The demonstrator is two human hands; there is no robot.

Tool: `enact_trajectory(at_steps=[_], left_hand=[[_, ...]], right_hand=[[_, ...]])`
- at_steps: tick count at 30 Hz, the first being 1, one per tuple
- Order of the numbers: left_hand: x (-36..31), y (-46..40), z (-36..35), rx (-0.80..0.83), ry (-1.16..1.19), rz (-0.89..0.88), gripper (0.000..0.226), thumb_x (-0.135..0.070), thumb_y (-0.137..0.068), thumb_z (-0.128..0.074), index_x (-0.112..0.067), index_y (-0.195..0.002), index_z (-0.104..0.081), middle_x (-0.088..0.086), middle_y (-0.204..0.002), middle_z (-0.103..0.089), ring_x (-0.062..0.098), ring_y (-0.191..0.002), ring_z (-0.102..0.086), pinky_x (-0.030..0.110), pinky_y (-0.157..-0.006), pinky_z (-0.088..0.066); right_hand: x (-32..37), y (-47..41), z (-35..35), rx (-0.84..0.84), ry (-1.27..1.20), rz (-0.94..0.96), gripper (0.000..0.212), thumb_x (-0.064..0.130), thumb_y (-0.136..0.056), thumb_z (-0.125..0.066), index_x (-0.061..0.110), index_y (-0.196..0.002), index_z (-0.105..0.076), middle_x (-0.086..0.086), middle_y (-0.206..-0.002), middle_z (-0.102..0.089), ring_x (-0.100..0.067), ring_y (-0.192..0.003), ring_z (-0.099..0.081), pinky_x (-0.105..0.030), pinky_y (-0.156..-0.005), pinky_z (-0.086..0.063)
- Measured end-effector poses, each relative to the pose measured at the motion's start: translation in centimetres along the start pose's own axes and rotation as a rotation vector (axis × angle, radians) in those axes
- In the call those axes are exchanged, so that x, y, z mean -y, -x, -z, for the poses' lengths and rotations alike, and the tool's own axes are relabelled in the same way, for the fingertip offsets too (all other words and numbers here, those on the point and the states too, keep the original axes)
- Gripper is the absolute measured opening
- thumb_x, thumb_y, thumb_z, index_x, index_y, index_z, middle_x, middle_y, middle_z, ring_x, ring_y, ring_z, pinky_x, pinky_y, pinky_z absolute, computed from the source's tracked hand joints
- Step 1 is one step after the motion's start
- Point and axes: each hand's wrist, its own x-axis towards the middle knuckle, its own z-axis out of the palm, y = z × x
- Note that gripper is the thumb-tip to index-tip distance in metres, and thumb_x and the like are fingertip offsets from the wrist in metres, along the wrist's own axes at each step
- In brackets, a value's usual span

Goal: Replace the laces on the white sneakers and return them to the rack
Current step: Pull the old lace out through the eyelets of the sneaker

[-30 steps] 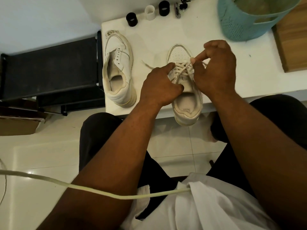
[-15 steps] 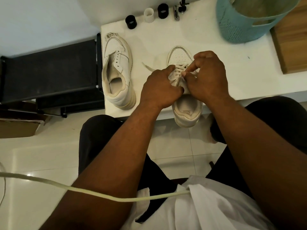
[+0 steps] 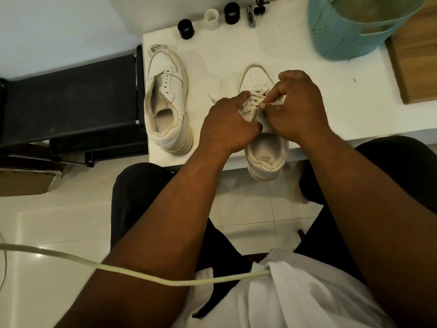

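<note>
**Lacing the right-hand sneaker, one shoe still bare**

The person is sitting at a white table [image 3: 331, 95] and working on the sneaker [image 3: 264, 150] nearest them, whose heel is hanging just over the table edge. The left hand [image 3: 227, 124] is curling its fingers round the shoe's upper at the eyelets, steadying it. The right hand [image 3: 295, 102] is pinching the lace [image 3: 257, 95] between thumb and fingertip over the tongue, seemingly feeding or tightening it at an eyelet; which eyelet cannot be made out under the fingers. Crossed lace rows are showing toward the toe, and a loose end is trailing onto the table to the left of the shoe.

The second sneaker [image 3: 165, 107] is lying well apart near the table's left edge, its eyelets empty and its tongue open, with what looks like a bundled lace [image 3: 157, 47] touching its toe.

Judging progress: this shoe is partly laced, with the upper rows and the knot likely still to come. The other shoe is not yet started. The rack [image 3: 71, 98], probably the dark shelf beside the table, is waiting for both, so well over half the task appears to be remaining.

A blue basket [image 3: 343, 34] and small black and white cylinders [image 3: 211, 18] are standing at the far side of the table.
</note>
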Motion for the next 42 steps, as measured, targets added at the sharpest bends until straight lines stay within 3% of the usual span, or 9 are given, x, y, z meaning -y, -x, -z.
enact_trajectory(at_steps=[7,11,16,19,23,25,29,34,42], left_hand=[[0.0,0.0,-0.1,0.000,0.023,0.017,0.078,-0.036,-0.080,-0.077,-0.037,-0.152,-0.045,0.000,-0.144,-0.056,0.019,-0.131,-0.052,0.022,-0.094,-0.036],[0.0,0.0,-0.2,-0.005,0.031,0.008,0.078,-0.036,-0.081,-0.077,-0.036,-0.152,-0.045,0.000,-0.144,-0.056,0.018,-0.130,-0.053,0.022,-0.094,-0.037],[0.1,-0.1,-0.2,-0.008,0.024,-0.007,0.075,-0.039,-0.084,-0.075,-0.033,-0.152,-0.045,0.001,-0.147,-0.055,0.020,-0.133,-0.052,0.024,-0.100,-0.038],[0.1,-0.1,-0.2,-0.002,0.005,-0.008,0.077,-0.038,-0.082,-0.074,-0.034,-0.153,-0.045,0.000,-0.147,-0.055,0.020,-0.133,-0.052,0.024,-0.099,-0.038],[0.1,-0.1,-0.2,0.003,0.041,0.011,0.077,-0.034,-0.081,-0.076,-0.036,-0.152,-0.045,-0.002,-0.143,-0.057,0.017,-0.132,-0.053,0.020,-0.093,-0.035],[0.1,0.0,-0.2,0.001,0.051,0.019,0.078,-0.034,-0.081,-0.076,-0.037,-0.152,-0.045,-0.002,-0.142,-0.057,0.016,-0.131,-0.053,0.019,-0.093,-0.035],[0.1,0.0,-0.2,-0.002,0.060,0.017,0.079,-0.036,-0.080,-0.077,-0.035,-0.152,-0.046,-0.001,-0.145,-0.056,0.017,-0.133,-0.052,0.020,-0.095,-0.036],[0.0,0.0,-0.2,0.002,0.039,0.006,0.077,-0.037,-0.082,-0.075,-0.035,-0.153,-0.044,-0.001,-0.149,-0.054,0.019,-0.134,-0.051,0.021,-0.095,-0.033],[-0.1,0.0,-0.2,-0.005,0.042,0.009,0.077,-0.036,-0.081,-0.076,-0.035,-0.152,-0.046,-0.001,-0.147,-0.056,0.019,-0.133,-0.052,0.021,-0.095,-0.035]], right_hand=[[-1.2,-0.9,1.5,-0.285,-0.062,-0.147,0.004,0.031,-0.090,-0.069,0.027,-0.092,-0.069,0.001,-0.119,-0.062,-0.009,-0.108,-0.058,-0.007,-0.081,-0.031],[-1.0,-0.4,0.6,-0.056,-0.034,-0.071,0.038,0.035,-0.081,-0.075,0.030,-0.118,-0.067,-0.001,-0.138,-0.053,-0.014,-0.126,-0.052,-0.024,-0.101,-0.041],[-0.2,0.1,-0.2,0.053,-0.003,-0.013,0.017,0.027,-0.075,-0.079,0.034,-0.086,-0.069,0.003,-0.154,-0.041,-0.016,-0.139,-0.044,-0.046,-0.110,-0.042],[-0.2,-0.1,-0.1,-0.018,0.003,0.001,0.014,0.023,-0.079,-0.077,0.032,-0.081,-0.067,0.006,-0.145,-0.050,-0.012,-0.131,-0.050,-0.040,-0.109,-0.042],[-1.2,-1.0,0.9,-0.246,-0.155,-0.140,0.006,0.020,-0.081,-0.071,0.023,-0.084,-0.075,0.006,-0.118,-0.068,-0.007,-0.112,-0.061,-0.007,-0.093,-0.036],[-1.6,-1.4,1.5,-0.297,-0.260,-0.253,0.010,0.025,-0.081,-0.070,0.024,-0.090,-0.076,0.010,-0.108,-0.071,-0.004,-0.104,-0.063,-0.018,-0.097,-0.046],[-0.7,-0.4,0.5,-0.054,-0.163,-0.071,0.044,0.028,-0.078,-0.069,0.033,-0.122,-0.067,0.007,-0.136,-0.054,-0.004,-0.122,-0.049,-0.019,-0.105,-0.037],[-0.2,-0.1,-0.1,0.008,-0.020,-0.023,0.011,0.030,-0.082,-0.073,0.037,-0.081,-0.065,0.004,-0.145,-0.049,-0.014,-0.132,-0.048,-0.047,-0.109,-0.042],[0.1,0.1,0.7,-0.025,-0.015,-0.005,0.009,0.030,-0.083,-0.072,0.032,-0.091,-0.066,0.002,-0.139,-0.050,-0.013,-0.129,-0.049,-0.044,-0.108,-0.042]])
